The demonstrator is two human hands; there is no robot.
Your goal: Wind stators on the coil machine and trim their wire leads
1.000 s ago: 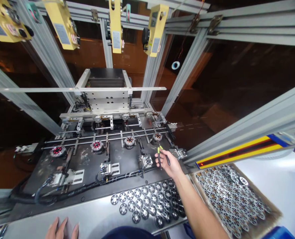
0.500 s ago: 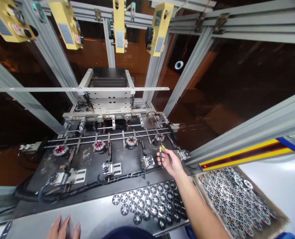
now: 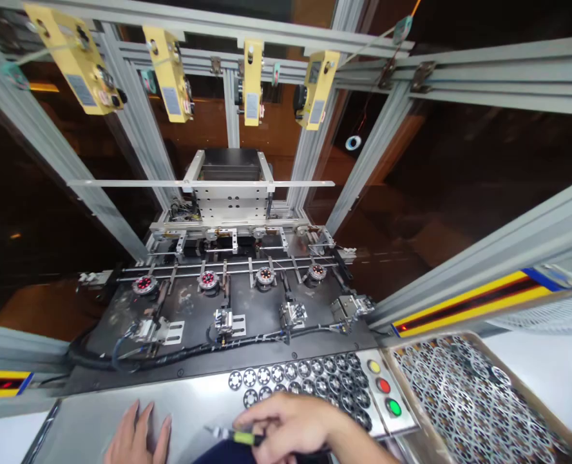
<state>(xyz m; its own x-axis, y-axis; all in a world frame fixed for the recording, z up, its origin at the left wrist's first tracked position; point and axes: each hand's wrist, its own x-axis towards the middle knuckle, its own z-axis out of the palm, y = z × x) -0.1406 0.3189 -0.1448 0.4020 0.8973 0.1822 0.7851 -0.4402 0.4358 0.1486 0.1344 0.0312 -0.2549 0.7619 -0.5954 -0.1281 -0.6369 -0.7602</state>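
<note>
My right hand (image 3: 293, 425) is wrapped round a pair of pliers (image 3: 243, 437) with green-and-black handles. Their slightly blurred metal tip points left, low over the metal ledge. Most of the handles are hidden in my fingers. Just beyond that hand lie several black-and-silver spoked rings (image 3: 303, 368), set out in rows, some covered by the hand. My left hand (image 3: 136, 438) rests on the bare metal ledge (image 3: 83, 412) at the lower left, fingers spread and holding nothing.
Behind the ledge is a black machine plate (image 3: 261, 325) with round lit fixtures (image 3: 209, 280). Yellow, red and green (image 3: 393, 407) buttons stand at the right. A box of rings (image 3: 440, 386) sits beyond them. Yellow units (image 3: 253, 84) hang overhead; a yellow-black strip (image 3: 464, 304) runs along the right.
My right hand has drawn back from the rightmost fixture to the front ledge, bringing the pliers with it. The buttons now show. My left hand stays on the ledge; the view has shifted.
</note>
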